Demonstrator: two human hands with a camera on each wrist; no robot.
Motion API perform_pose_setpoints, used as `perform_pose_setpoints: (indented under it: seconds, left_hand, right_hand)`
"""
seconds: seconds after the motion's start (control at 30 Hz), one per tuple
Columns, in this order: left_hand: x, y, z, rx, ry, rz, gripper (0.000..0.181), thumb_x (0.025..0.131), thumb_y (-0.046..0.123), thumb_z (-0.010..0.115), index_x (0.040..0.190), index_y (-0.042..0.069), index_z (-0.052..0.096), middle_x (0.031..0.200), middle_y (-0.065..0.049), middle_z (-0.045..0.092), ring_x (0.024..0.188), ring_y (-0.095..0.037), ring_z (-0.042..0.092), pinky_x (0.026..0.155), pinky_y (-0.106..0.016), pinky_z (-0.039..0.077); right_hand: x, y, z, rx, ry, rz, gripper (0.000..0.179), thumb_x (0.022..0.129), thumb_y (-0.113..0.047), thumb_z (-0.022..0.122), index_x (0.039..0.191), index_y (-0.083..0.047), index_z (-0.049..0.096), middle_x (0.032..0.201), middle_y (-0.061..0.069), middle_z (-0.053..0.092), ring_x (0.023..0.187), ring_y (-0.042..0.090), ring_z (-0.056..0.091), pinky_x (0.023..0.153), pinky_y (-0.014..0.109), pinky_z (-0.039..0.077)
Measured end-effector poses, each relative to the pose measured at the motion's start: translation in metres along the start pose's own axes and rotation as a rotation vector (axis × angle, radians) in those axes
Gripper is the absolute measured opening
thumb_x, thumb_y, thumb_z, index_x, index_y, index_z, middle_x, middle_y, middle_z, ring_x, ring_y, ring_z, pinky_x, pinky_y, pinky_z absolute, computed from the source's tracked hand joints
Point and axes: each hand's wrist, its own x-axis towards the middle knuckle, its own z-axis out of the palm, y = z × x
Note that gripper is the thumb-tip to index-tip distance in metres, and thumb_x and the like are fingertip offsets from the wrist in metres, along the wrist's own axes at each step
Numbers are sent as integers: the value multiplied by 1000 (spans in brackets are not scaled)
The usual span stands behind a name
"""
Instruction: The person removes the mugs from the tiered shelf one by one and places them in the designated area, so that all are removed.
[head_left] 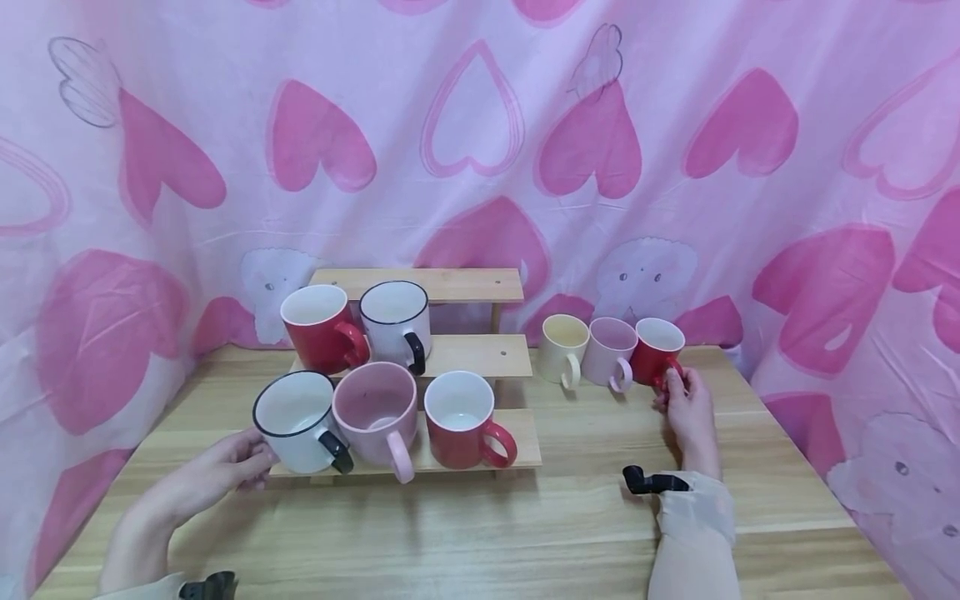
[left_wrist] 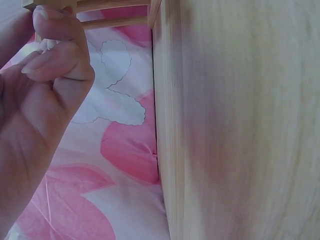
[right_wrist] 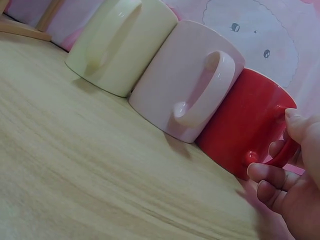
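My right hand grips the handle of a small red mug that stands on the wooden table at the right end of a row of three. In the right wrist view my fingers curl through the red mug's handle, with the thumb on top. A pale pink mug and a cream mug stand to its left, touching. My left hand pinches the left end of the lowest step of a wooden stepped rack. Its thumb and fingers close on a wooden edge.
The rack's lowest step carries a white black-rimmed mug, a pink mug and a red mug. A red mug and a white mug stand on the middle step. Pink heart-print cloth hangs behind and at both sides.
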Motion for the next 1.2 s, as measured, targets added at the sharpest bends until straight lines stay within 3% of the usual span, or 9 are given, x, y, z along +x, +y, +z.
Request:
perform_pose_setpoints:
  seconds: [0.47, 0.6, 0.73, 0.87, 0.97, 1.07, 1.1, 1.2]
  left_hand:
    - [1, 0, -1, 22, 5, 7, 21, 104, 6, 43, 116, -11, 46, 86, -4, 51, 74, -12, 52, 62, -29, 47]
    - [0, 0, -1, 23, 1, 4, 22, 104, 6, 43, 117, -12, 46, 85, -4, 50, 73, -13, 51, 61, -30, 46]
    - [-1, 1, -1, 23, 7, 1, 24, 104, 7, 43, 118, -13, 45, 86, -7, 51, 74, -13, 53, 62, -29, 48]
    - [-1, 0, -1, 22, 8, 2, 23, 104, 7, 44, 117, -12, 45, 87, -10, 52, 76, -13, 54, 64, -28, 50]
    - [-1, 0, 0, 24, 7, -1, 23, 104, 7, 44, 116, -12, 46, 87, -10, 52, 76, -13, 55, 64, -28, 50]
    - [-1, 2, 0, 31, 9, -14, 23, 104, 8, 44, 117, -12, 46, 88, -10, 52, 77, -15, 55, 65, -28, 50]
    - [-1, 2, -1, 32, 9, -20, 24, 104, 8, 44, 117, -12, 45, 89, -10, 51, 77, -15, 55, 66, -29, 50]
    - [-1, 4, -1, 34, 13, -44, 26, 104, 11, 45, 118, -11, 46, 89, -11, 51, 78, -17, 55, 68, -29, 51]
  right_hand:
    - [-5, -6, -8, 214, -56, 32, 40, 100, -37, 53, 121, -3, 49, 99, 7, 57, 70, 15, 60, 60, 24, 52]
    - [-7, -8, -13, 199, -112, 54, 45, 98, -41, 54, 127, -7, 49, 102, 4, 60, 75, 15, 62, 60, 25, 52]
    - [-12, -16, -22, 238, -247, 118, 60, 98, -46, 51, 146, -13, 36, 124, 8, 54, 103, 17, 57, 81, 27, 50]
    - [-21, -31, -32, 340, -349, 241, 70, 99, -46, 52, 156, -23, 18, 154, 9, 25, 137, 25, 30, 110, 33, 30]
    - [-27, -44, -43, 129, -350, 196, 73, 101, -49, 44, 158, -18, 9, 160, 16, 12, 141, 40, 21, 113, 49, 24]
    - [-31, -57, -53, -169, -309, 61, 73, 103, -49, 34, 155, -4, 8, 155, 30, 14, 135, 52, 26, 106, 60, 30]
    - [-32, -61, -55, -254, -287, 15, 72, 104, -48, 32, 154, 0, 11, 152, 34, 18, 131, 56, 31, 102, 59, 36]
    - [-36, -74, -59, -284, -224, -52, 67, 105, -43, 31, 151, 4, 19, 148, 34, 27, 126, 51, 37, 89, 39, 51]
